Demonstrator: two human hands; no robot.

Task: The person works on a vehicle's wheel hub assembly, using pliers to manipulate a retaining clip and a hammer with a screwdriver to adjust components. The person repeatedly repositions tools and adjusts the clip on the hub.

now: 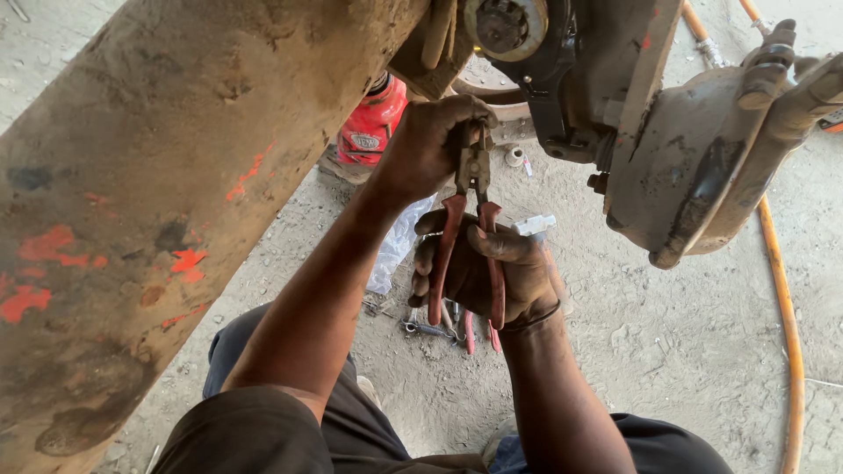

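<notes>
- Fingers (518, 246) of the right hand (496, 272) are wrapped around the red-handled pliers (470, 228).
- Pliers' head is gripped by the left hand (430, 145), below the brake assembly (694, 149).

Both hands work red-handled pliers (470, 237) under a muddy axle (176, 175) — the right hand (500, 272) grips the handles, the left hand (430, 145) wraps the head. Behind it a red jack (373, 127); an orange hose (786, 316) crosses the dirt ground (667, 351).

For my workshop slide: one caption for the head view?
Right hand grips red-handled pliers; left hand steadies their head under a dusty axle.
</notes>
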